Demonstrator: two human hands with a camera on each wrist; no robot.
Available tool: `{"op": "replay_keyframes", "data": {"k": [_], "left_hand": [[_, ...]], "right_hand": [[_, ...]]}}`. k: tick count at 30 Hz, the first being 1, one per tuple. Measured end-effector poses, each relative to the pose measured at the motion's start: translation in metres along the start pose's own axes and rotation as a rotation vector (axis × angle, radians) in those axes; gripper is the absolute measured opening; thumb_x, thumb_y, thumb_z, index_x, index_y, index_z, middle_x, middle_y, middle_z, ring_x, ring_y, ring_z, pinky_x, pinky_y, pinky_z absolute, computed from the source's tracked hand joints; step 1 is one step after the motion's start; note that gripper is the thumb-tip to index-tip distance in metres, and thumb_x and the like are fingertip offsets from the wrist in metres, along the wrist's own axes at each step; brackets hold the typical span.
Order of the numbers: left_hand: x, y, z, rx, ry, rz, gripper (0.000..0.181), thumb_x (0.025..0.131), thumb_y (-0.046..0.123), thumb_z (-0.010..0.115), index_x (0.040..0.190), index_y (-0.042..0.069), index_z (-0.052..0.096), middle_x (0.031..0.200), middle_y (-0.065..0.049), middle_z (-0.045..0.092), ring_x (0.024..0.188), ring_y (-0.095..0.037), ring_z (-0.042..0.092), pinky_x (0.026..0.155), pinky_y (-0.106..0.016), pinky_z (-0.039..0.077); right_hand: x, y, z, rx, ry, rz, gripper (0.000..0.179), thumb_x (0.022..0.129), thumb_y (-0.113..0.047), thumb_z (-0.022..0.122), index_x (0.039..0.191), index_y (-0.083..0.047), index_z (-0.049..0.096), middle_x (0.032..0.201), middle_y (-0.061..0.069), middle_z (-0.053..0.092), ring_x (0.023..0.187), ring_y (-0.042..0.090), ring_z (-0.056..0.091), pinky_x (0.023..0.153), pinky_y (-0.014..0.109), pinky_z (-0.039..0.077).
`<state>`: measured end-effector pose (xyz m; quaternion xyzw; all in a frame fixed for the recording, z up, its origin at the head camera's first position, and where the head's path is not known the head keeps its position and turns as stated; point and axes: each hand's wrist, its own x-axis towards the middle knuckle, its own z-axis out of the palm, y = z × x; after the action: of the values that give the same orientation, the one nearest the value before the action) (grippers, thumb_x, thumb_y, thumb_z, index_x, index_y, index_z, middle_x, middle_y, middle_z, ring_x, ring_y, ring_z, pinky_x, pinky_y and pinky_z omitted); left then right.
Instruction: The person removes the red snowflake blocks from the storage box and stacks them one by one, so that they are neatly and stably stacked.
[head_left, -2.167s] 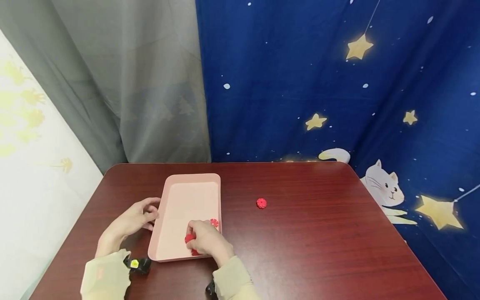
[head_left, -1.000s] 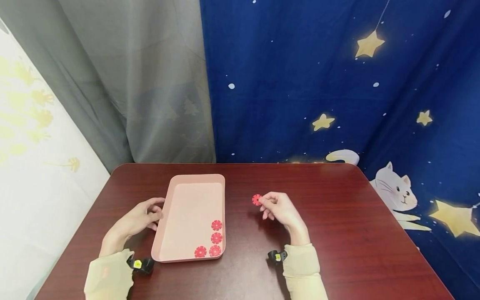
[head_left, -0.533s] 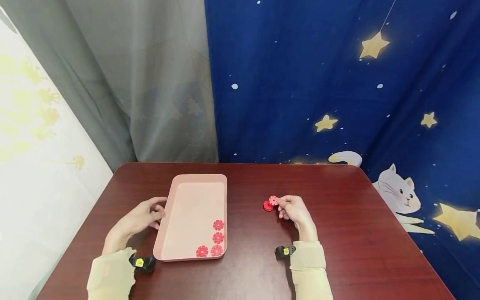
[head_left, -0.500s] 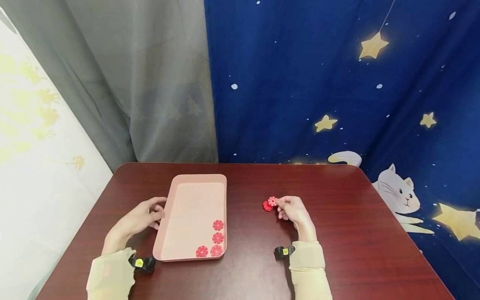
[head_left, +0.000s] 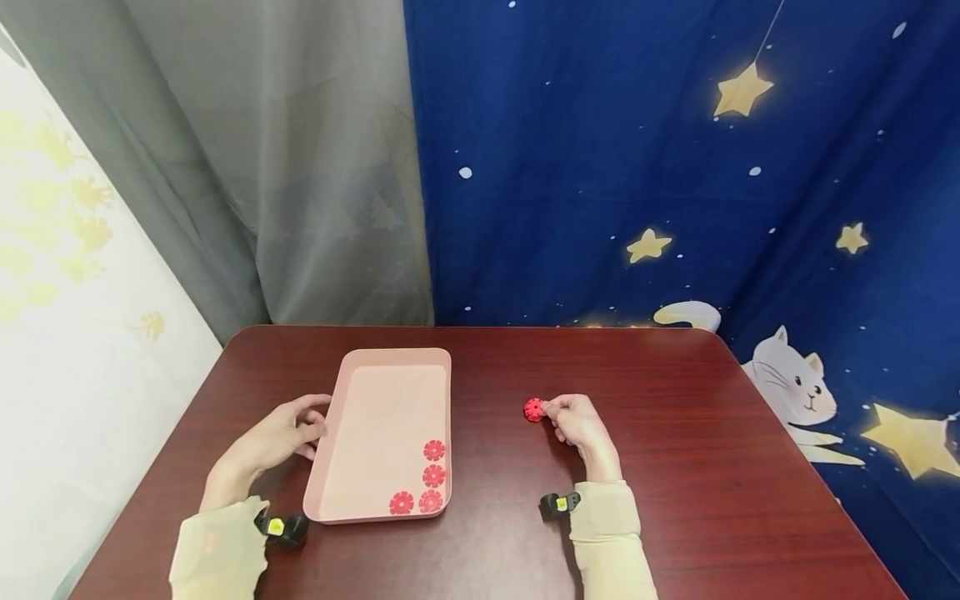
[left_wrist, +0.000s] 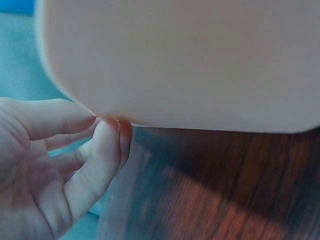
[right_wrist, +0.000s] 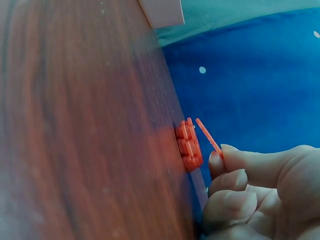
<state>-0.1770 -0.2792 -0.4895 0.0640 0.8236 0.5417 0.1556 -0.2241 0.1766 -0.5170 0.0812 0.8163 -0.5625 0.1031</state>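
My right hand (head_left: 581, 423) pinches one thin red notched disc (right_wrist: 209, 136) between thumb and fingertips, tilted just beside a small stack of similar discs (right_wrist: 189, 147). From the head view the stack (head_left: 534, 409) and the held disc nearly overlap at the fingertips. At the left wall of a pink tray (head_left: 390, 417), my left hand (head_left: 273, 437) holds the edge with curled fingers and thumb. Several red discs (head_left: 433, 476) lie flat along the tray's near right corner.
A dark red wooden table (head_left: 675, 467) carries the tray and the stack. Behind it hang a grey curtain (head_left: 337, 167) and a blue curtain with stars (head_left: 555, 208). Black wrist cameras (head_left: 558, 505) sit below the hands.
My right hand has left the tray's near right corner and gone right to the stack, picking up a disc. Over the last half second that disc has shifted toward the stack. My left hand stays put.
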Motion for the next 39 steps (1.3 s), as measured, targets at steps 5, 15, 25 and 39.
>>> {"op": "replay_keyframes", "data": {"k": [5,15,25,39], "left_hand": [[-0.001,0.0,0.0,-0.001,0.008,-0.002,0.055,0.096,-0.003,0.055,0.143,-0.012,0.03,0.099,-0.021,0.054,0.076,-0.029,0.064,0.065,-0.039,0.058],[0.0,0.002,0.0,-0.003,0.007,0.0,0.054,0.096,-0.002,0.056,0.143,-0.011,0.031,0.098,-0.021,0.054,0.077,-0.03,0.064,0.066,-0.038,0.058],[-0.001,0.002,0.0,0.01,0.011,-0.01,0.054,0.096,-0.002,0.056,0.143,-0.011,0.031,0.097,-0.019,0.054,0.077,-0.029,0.064,0.066,-0.039,0.058],[-0.002,0.002,0.001,0.01,0.013,-0.014,0.054,0.096,-0.004,0.054,0.143,-0.012,0.03,0.097,-0.019,0.054,0.078,-0.028,0.063,0.065,-0.04,0.058]], "right_hand": [[0.0,-0.001,0.002,-0.011,0.015,0.011,0.022,0.096,-0.012,0.061,0.08,0.003,0.064,0.054,0.001,0.041,0.041,0.014,0.039,0.04,0.023,0.026],[0.002,0.0,0.001,0.003,0.033,0.014,0.024,0.097,-0.017,0.061,0.083,0.002,0.057,0.056,0.003,0.043,0.037,0.013,0.043,0.037,0.022,0.034],[-0.007,-0.008,0.003,-0.003,0.018,-0.034,0.022,0.097,-0.02,0.061,0.085,-0.004,0.053,0.061,0.004,0.044,0.041,0.014,0.04,0.039,0.024,0.031],[-0.032,-0.043,0.029,-0.32,-0.006,-0.356,0.01,0.093,-0.022,0.068,0.092,-0.013,0.063,0.066,-0.001,0.055,0.06,0.014,0.051,0.06,0.032,0.042]]}}
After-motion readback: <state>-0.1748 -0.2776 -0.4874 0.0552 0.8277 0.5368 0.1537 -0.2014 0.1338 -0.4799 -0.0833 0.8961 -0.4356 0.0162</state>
